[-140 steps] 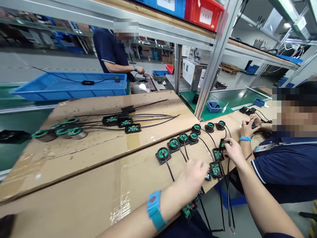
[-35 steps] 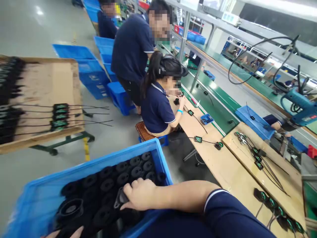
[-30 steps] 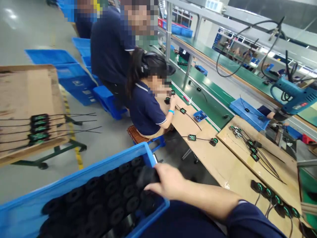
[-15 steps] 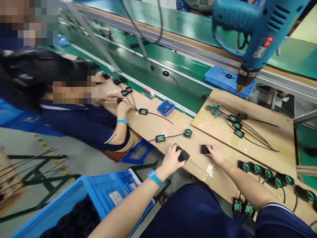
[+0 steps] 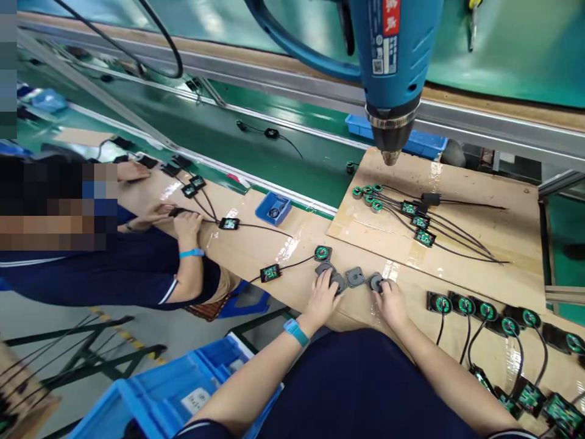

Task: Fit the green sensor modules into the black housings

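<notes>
Resting both hands on the cardboard bench (image 5: 256, 256), I am fingering small black housings (image 5: 354, 277) lying in a loose row between them. My left hand (image 5: 322, 299) is pressing flat on one housing (image 5: 336, 281), fingers spread, nothing clenched; my right hand (image 5: 392, 302) is pinching a round one (image 5: 375, 281) at its rim. They are looking like light, stiff moulded plastic (matte, squarish flanges with round bores), so I am judging the edges the best hold. A wired green-faced piece (image 5: 322, 252) is sitting just beyond. A blue heat gun (image 5: 393, 67) is hanging overhead.
</notes>
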Available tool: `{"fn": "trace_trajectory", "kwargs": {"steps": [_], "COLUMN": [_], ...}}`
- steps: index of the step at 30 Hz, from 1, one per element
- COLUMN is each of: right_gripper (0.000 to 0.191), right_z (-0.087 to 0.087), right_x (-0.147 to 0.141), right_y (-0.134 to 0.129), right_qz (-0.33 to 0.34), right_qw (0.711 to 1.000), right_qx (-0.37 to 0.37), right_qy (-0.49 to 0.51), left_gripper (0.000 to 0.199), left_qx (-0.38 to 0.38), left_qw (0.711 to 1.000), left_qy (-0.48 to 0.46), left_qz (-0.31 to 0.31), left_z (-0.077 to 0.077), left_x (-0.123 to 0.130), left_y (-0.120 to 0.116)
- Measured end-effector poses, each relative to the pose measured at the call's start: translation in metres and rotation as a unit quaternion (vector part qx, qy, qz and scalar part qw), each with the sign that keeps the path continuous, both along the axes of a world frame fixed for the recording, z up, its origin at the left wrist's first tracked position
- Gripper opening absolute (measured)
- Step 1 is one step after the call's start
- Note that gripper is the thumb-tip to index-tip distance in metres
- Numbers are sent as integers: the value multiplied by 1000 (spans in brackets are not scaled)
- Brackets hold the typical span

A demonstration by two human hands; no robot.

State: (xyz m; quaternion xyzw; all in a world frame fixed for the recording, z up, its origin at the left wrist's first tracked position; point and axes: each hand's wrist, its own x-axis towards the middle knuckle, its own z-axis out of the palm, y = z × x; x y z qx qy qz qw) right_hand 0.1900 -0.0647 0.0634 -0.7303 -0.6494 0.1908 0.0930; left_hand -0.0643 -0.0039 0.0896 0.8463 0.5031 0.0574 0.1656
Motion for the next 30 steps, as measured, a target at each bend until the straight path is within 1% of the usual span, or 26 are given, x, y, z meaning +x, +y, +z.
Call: {"fn": "trace_trajectory", "kwargs": {"steps": [3, 5, 10, 14, 17, 18, 20, 23, 25, 26, 28, 29, 30], "right_gripper": [29, 29, 20, 15, 10, 10, 17, 31, 36, 36, 31, 29, 29], "right_z": [4, 6, 7, 7, 10, 12, 19, 30, 36, 37, 37, 36, 34], "right_x": [-7, -9, -7, -4, -1, -1, -3, -14, -27, -34, -47, -53, -57], "right_y": [6, 10, 15, 18, 19, 19, 19, 19, 21, 22, 27, 30, 35], "right_qz": [8, 12, -2, -29, -35, -34, -35, -29, -18, -12, 2, 10, 22], "right_qw": [1000, 999, 1000, 999, 999, 999, 999, 999, 1000, 1000, 1000, 999, 998], "right_qx": [-12, -23, -29, -27, -18, -13, 2, 15, 5, -6, -27, -38, -50], "right_qy": [-13, -19, -7, 17, 30, 32, 32, 23, 16, 14, 11, 8, 5], "left_gripper": [16, 16, 23, 30, 32, 31, 29, 26, 27, 26, 15, 8, 8], "left_qx": [5, -1, -31, -46, -53, -53, -53, -52, -52, -51, -45, -42, -42], "left_qw": [1000, 1000, 999, 996, 994, 994, 992, 986, 980, 978, 975, 975, 977], "left_qy": [9, 8, -15, -60, -78, -83, -99, -143, -168, -178, -191, -195, -196], "left_qz": [2, -4, -30, -45, -52, -54, -58, -73, -91, -99, -103, -95, -75], "left_z": [-7, -11, -15, -17, -20, -21, -22, -20, -16, -13, -7, -4, -1], "left_x": [4, 6, 5, 3, 0, -1, -3, -7, -9, -10, -11, -12, -14], "left_y": [3, 5, 10, 13, 13, 12, 12, 13, 13, 13, 14, 14, 15]}}
